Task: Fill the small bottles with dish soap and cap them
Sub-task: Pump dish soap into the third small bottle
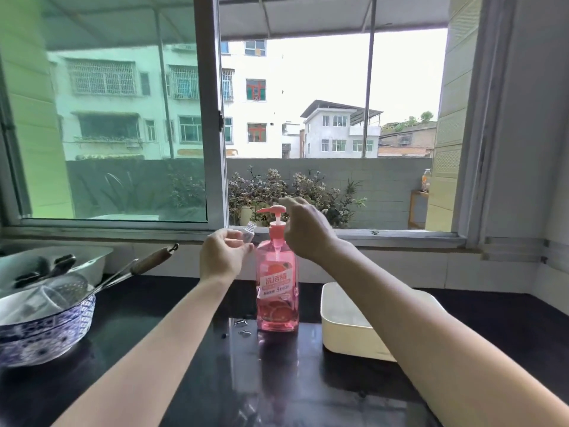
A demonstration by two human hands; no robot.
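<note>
A pink dish soap pump bottle (pixel 277 291) stands upright on the dark counter (pixel 154 318) in the middle. My left hand (pixel 223 257) holds a small clear bottle (pixel 248 233), uncapped, tilted with its neck just under the pump spout. My right hand (pixel 304 231) rests on the pump head (pixel 271 209) from the right, fingers over its top. Small clear pieces (pixel 241 323), maybe caps, lie on the counter left of the soap bottle's base.
A white rectangular tub (pixel 348 328) sits right of the soap bottle, partly behind my right forearm. At the left, a blue-patterned bowl (pixel 46 334) holds a strainer with a wooden handle (pixel 154 260); a metal tray (pixel 89 257) stands behind. A window sill (pixel 385 238) runs behind.
</note>
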